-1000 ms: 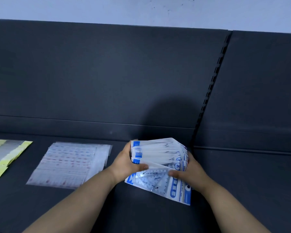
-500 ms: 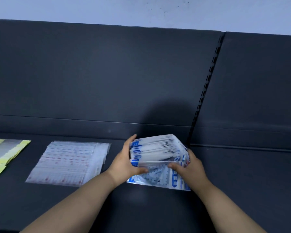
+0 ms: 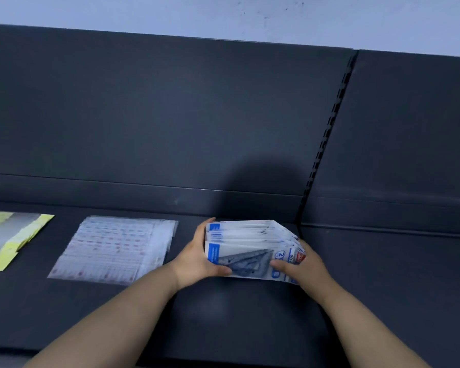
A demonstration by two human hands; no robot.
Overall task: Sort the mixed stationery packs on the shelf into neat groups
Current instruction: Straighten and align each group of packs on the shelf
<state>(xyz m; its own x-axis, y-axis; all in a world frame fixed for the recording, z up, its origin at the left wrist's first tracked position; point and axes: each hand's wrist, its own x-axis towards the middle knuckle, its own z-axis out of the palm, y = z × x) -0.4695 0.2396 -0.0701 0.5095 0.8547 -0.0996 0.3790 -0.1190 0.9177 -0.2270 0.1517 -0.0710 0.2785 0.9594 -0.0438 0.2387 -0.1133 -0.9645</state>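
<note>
Dark shelving with a slotted upright is seen below a pale wall. Near the middle of the shelf, a stack of blue-and-white packs is gripped from both sides: the left hand is curled round its left edge with the thumb across the front, and the right hand is wrapped round its right end. Further left, a pile of clear packs and some yellow-edged packs are laid flat, apart from each other.

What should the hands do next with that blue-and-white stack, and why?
Probably tap the fanned geometry-set packs square against the shelf. The left hand and right hand both grip the stack, and its right edges splay unevenly.
</note>
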